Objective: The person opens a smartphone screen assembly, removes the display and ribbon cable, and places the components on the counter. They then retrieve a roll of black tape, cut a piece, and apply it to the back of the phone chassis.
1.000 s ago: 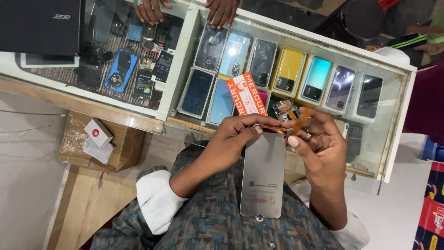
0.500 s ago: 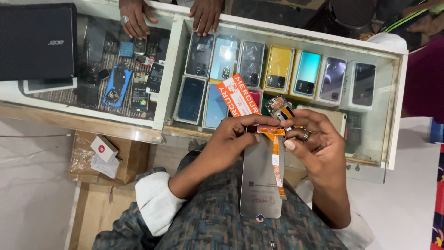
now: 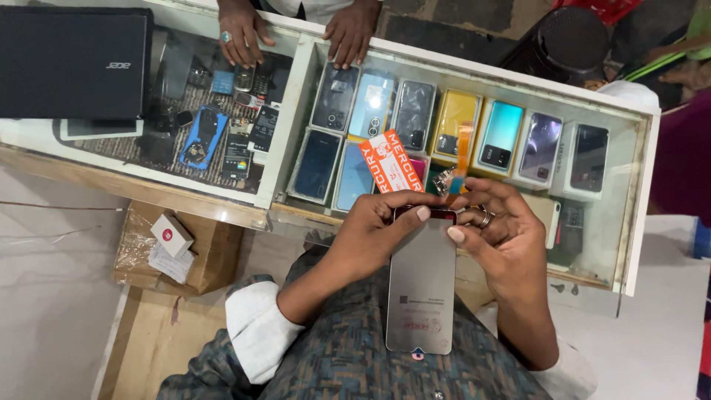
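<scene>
Nearest, over the lap, a grey phone screen panel (image 3: 421, 285) lies with its long axis running from 6 to 12 o'clock. Both hands hold its far end. The left hand (image 3: 370, 233) comes in from 8 o'clock, its fingers curled shut over the top edge, thumb pressed on the panel's dark upper rim. The right hand (image 3: 503, 237) comes from 4 o'clock and cups the right edge — its fingers half closed, the thumb resting on the panel's face. A thin orange flex ribbon (image 3: 461, 159) rises from the top edge toward 12 o'clock, just above the right fingertips; whether they pinch it I cannot tell. The two hands are about equally near the ribbon's root.

Beyond, a glass display case (image 3: 637, 192) holds phone boxes (image 3: 500, 137) in a row and an orange card (image 3: 389, 161). At 10 o'clock a closed black laptop (image 3: 74, 63) sits on the tabletop. Farthest — another person's two hands (image 3: 296, 30) rest on the glass at 12 o'clock.
</scene>
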A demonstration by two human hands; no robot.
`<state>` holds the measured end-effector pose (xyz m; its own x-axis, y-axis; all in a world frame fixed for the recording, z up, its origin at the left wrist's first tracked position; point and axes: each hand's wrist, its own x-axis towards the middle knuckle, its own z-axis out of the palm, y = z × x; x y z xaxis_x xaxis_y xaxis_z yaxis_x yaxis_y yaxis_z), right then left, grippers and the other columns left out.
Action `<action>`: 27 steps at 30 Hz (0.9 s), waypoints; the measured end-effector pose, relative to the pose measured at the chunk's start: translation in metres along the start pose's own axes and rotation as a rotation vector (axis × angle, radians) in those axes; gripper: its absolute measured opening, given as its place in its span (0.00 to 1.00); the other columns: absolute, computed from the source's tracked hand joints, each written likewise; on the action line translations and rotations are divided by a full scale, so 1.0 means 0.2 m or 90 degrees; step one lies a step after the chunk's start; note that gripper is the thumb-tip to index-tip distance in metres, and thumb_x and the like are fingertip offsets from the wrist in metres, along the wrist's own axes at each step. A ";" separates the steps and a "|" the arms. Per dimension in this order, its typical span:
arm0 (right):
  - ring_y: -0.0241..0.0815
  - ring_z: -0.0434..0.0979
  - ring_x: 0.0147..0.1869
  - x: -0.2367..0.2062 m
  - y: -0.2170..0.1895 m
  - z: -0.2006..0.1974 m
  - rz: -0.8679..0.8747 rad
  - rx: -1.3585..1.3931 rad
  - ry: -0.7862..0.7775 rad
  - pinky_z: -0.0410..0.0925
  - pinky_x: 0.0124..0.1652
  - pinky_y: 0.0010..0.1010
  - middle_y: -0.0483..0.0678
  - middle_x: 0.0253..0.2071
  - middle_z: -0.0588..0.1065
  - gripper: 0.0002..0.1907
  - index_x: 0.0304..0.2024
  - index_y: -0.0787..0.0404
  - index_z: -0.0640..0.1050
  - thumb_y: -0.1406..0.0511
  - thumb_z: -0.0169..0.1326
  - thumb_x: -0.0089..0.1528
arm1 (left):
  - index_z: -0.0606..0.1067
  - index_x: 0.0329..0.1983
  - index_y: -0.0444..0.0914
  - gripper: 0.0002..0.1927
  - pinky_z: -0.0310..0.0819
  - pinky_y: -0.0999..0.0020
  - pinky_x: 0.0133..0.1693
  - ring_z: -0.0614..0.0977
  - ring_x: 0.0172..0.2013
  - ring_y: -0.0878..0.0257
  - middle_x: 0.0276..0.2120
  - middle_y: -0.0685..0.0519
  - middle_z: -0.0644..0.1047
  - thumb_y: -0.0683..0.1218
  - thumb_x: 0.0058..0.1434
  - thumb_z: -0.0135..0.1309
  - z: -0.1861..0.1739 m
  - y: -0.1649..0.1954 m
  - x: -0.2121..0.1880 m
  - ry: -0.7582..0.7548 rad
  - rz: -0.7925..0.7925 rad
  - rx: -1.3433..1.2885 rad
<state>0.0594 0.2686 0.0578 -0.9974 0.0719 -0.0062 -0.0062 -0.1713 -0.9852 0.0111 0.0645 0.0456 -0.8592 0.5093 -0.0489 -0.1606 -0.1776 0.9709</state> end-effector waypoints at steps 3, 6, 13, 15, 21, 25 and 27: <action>0.35 0.77 0.50 0.02 0.02 0.00 -0.002 0.005 -0.018 0.73 0.50 0.23 0.54 0.53 0.75 0.31 0.65 0.71 0.70 0.78 0.62 0.59 | 0.78 0.58 0.32 0.15 0.75 0.76 0.48 0.79 0.45 0.74 0.46 0.55 0.83 0.44 0.74 0.49 -0.01 -0.01 -0.02 -0.003 0.033 -0.049; 0.34 0.78 0.47 0.04 0.04 0.02 0.018 0.003 -0.009 0.74 0.46 0.21 0.53 0.52 0.75 0.30 0.63 0.71 0.71 0.77 0.62 0.58 | 0.78 0.58 0.32 0.14 0.72 0.77 0.43 0.76 0.41 0.74 0.43 0.56 0.83 0.42 0.74 0.50 -0.03 -0.02 -0.04 0.026 0.005 -0.028; 0.32 0.77 0.43 0.12 0.08 0.06 0.054 -0.072 -0.043 0.69 0.36 0.18 0.52 0.48 0.76 0.30 0.63 0.68 0.72 0.74 0.62 0.58 | 0.71 0.64 0.32 0.17 0.74 0.75 0.53 0.79 0.51 0.71 0.51 0.52 0.80 0.40 0.73 0.49 -0.03 -0.04 -0.07 0.042 0.028 -0.136; 0.32 0.76 0.44 0.15 0.09 0.07 0.052 -0.062 -0.069 0.69 0.38 0.18 0.50 0.46 0.75 0.28 0.63 0.69 0.72 0.74 0.62 0.60 | 0.71 0.65 0.32 0.18 0.74 0.75 0.52 0.79 0.50 0.70 0.51 0.51 0.80 0.40 0.73 0.50 -0.03 -0.06 -0.08 0.060 0.010 -0.143; 0.32 0.77 0.46 0.20 0.13 0.12 0.079 -0.011 -0.113 0.72 0.45 0.22 0.47 0.45 0.77 0.25 0.61 0.70 0.72 0.72 0.60 0.62 | 0.71 0.63 0.32 0.18 0.76 0.74 0.49 0.79 0.47 0.71 0.49 0.51 0.80 0.39 0.71 0.51 -0.04 -0.09 -0.13 0.109 0.008 -0.185; 0.33 0.77 0.47 0.22 0.13 0.13 0.071 -0.017 -0.154 0.71 0.47 0.22 0.48 0.44 0.77 0.26 0.62 0.70 0.72 0.73 0.61 0.62 | 0.73 0.60 0.30 0.15 0.76 0.74 0.47 0.79 0.45 0.71 0.47 0.51 0.81 0.40 0.72 0.51 -0.04 -0.12 -0.14 0.145 0.030 -0.152; 0.33 0.76 0.47 0.22 0.13 0.12 0.068 -0.028 -0.167 0.70 0.46 0.21 0.48 0.43 0.77 0.26 0.62 0.70 0.71 0.73 0.61 0.61 | 0.74 0.60 0.30 0.15 0.76 0.75 0.45 0.80 0.43 0.71 0.45 0.52 0.81 0.40 0.72 0.50 -0.02 -0.13 -0.14 0.158 0.018 -0.179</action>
<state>0.0135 0.2434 0.0356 -0.9768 -0.2019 -0.0718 0.0976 -0.1208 -0.9879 0.0379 0.0507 0.0205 -0.9510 0.2882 -0.1121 -0.2332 -0.4302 0.8721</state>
